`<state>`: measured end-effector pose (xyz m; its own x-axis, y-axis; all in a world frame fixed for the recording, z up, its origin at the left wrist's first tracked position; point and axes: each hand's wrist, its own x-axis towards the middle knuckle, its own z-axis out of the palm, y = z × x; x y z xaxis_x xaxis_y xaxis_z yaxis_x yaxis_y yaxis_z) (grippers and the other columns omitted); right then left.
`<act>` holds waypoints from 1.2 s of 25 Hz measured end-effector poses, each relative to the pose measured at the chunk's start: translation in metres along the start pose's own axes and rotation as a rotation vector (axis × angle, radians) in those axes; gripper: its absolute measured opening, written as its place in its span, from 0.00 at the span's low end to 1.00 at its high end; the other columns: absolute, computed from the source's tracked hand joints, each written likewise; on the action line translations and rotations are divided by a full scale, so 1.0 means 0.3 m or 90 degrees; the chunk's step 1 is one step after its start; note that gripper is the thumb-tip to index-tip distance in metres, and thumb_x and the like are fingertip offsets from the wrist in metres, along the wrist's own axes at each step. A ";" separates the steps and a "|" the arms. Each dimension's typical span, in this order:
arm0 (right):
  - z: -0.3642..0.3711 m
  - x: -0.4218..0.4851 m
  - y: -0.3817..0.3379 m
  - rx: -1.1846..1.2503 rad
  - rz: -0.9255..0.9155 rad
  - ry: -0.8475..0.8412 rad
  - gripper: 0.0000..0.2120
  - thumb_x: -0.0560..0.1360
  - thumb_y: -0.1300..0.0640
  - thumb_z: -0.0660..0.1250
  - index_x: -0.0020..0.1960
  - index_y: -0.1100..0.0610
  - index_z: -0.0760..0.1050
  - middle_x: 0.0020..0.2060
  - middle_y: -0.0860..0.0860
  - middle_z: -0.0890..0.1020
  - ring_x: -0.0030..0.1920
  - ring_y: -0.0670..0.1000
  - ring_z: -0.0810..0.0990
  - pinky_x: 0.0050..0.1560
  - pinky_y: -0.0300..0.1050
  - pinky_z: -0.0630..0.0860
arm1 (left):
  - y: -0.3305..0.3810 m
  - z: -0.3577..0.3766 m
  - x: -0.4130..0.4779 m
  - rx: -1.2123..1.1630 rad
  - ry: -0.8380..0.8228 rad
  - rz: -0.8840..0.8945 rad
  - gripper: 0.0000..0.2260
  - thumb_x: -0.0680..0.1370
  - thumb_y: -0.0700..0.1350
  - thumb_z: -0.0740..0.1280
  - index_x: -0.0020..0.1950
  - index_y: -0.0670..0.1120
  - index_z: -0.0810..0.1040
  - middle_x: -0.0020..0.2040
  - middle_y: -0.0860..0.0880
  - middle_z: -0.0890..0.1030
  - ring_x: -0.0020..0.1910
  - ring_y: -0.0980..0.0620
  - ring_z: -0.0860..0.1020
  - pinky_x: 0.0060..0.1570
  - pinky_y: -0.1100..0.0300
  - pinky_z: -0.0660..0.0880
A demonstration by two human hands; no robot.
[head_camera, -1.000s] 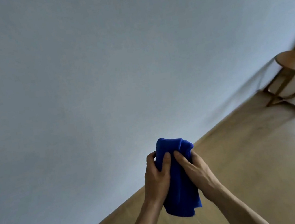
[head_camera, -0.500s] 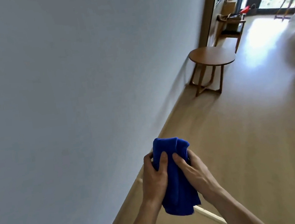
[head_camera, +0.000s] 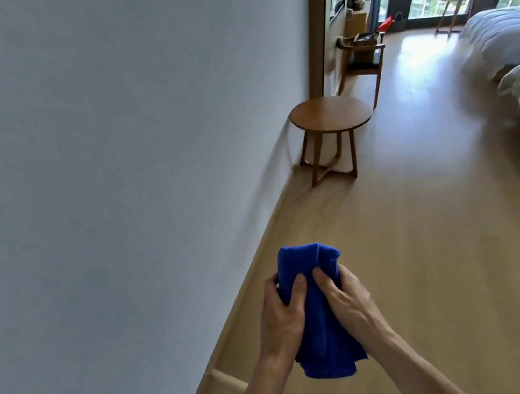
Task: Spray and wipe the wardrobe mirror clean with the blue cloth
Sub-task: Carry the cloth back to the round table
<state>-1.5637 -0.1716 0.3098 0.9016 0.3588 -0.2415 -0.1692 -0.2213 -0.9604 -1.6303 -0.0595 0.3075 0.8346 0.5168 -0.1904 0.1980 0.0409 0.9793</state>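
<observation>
Both hands bunch the blue cloth low in the near foreground: left hand and right hand, each grip pinching it. No spray bottle or mirror shows; spraying and wiping seemingly remain.

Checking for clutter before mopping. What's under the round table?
Under the table only its wooden legs, their crossed brace and bare floor show. The table itself covers where the legs meet it.
</observation>
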 end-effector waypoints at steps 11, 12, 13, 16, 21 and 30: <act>-0.362 0.349 -0.032 0.067 0.021 0.097 0.11 0.81 0.45 0.64 0.54 0.51 0.78 0.47 0.52 0.85 0.47 0.51 0.84 0.46 0.46 0.82 | 0.061 0.405 0.420 0.026 -0.127 0.042 0.17 0.79 0.61 0.67 0.63 0.54 0.76 0.54 0.53 0.84 0.51 0.54 0.85 0.52 0.52 0.83; -0.397 0.407 -0.034 0.070 0.025 0.106 0.11 0.81 0.45 0.64 0.55 0.51 0.77 0.48 0.52 0.85 0.48 0.52 0.84 0.47 0.47 0.82 | 0.063 0.452 0.480 0.024 -0.137 0.040 0.16 0.80 0.61 0.67 0.63 0.54 0.76 0.54 0.53 0.84 0.51 0.55 0.84 0.52 0.53 0.83; -0.427 0.464 -0.040 0.072 0.026 0.115 0.11 0.81 0.45 0.64 0.55 0.51 0.77 0.48 0.52 0.85 0.48 0.52 0.84 0.48 0.47 0.82 | 0.068 0.493 0.538 0.021 -0.142 0.038 0.16 0.80 0.60 0.67 0.63 0.54 0.76 0.54 0.52 0.85 0.50 0.55 0.84 0.51 0.54 0.83; -0.502 0.652 -0.066 0.072 0.037 0.134 0.11 0.81 0.44 0.64 0.56 0.50 0.77 0.48 0.50 0.85 0.48 0.50 0.85 0.50 0.49 0.83 | 0.094 0.604 0.723 0.013 -0.158 0.033 0.15 0.80 0.59 0.66 0.62 0.53 0.76 0.53 0.52 0.85 0.49 0.55 0.85 0.50 0.54 0.83; -0.610 0.958 -0.124 0.062 0.048 0.165 0.10 0.81 0.44 0.64 0.55 0.48 0.77 0.47 0.48 0.85 0.48 0.50 0.85 0.53 0.55 0.83 | 0.163 0.757 1.028 0.025 -0.183 0.029 0.15 0.80 0.60 0.66 0.62 0.53 0.76 0.51 0.52 0.85 0.47 0.56 0.84 0.49 0.55 0.83; -0.842 1.381 -0.156 0.058 0.062 0.155 0.10 0.81 0.45 0.64 0.55 0.50 0.77 0.47 0.51 0.85 0.48 0.52 0.85 0.52 0.54 0.83 | 0.229 1.040 1.397 0.054 -0.166 -0.001 0.14 0.80 0.61 0.66 0.61 0.56 0.75 0.52 0.54 0.84 0.47 0.58 0.83 0.50 0.56 0.83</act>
<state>-1.0817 -0.2416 0.2897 0.9465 0.1092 -0.3038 -0.2853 -0.1573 -0.9454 -1.1066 -0.1069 0.2737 0.9362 0.2787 -0.2142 0.2331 -0.0359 0.9718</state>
